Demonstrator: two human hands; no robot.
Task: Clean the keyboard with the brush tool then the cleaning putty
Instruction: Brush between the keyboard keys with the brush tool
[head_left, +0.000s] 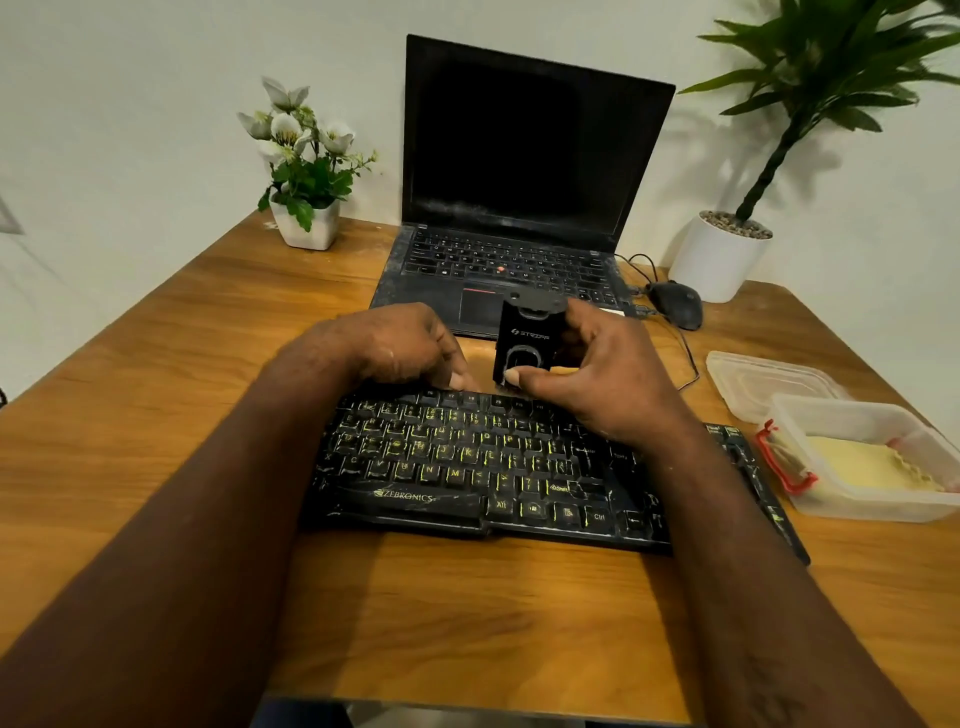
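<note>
right hand (597, 379) fingers grip brush tool (527, 338) at keyboard (467, 457) 12 o'clock edge | left hand (395, 348) fingers curled there, hold unclear | we'd steady it, sweeping rows lightly

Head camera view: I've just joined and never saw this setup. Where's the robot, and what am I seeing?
There is no robot: a person works with bare hands, filmed by one camera on their head, looking down. The right hand holds a black boxy brush tool just beyond a black keyboard with yellow letters; the left hand rests on its far edge. Also on the wooden table: a clear plastic tub of pale yellow putty, a clear lid, an open black laptop, a dark mouse.
</note>
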